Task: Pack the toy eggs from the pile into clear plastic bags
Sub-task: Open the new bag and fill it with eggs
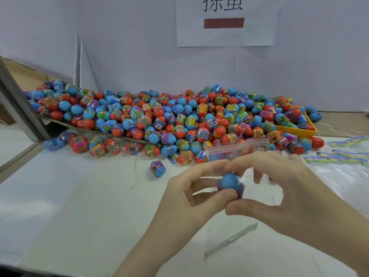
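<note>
A blue toy egg is pinched between the left hand and the right hand above the near middle of the table. The egg is gripped by the left thumb and forefinger from the left side; the right thumb is pressed under it and the right fingers are curled over a clear plastic bag, whose red-striped zip mouth stands up just behind the hands. The egg appears to be already within the film, likely being pushed down while the mouth is kept apart; this is blurred and uncertain. A flat shiny strip is seen lying nearer, toward the front edge. A single purple-banded egg is left apart, just left of the hands. Spare flat bags with coloured headers are stacked at the right edge, presumably for quick reach. Farther back, the pile is spread along the back wall, partly over a yellow tray at right.
</note>
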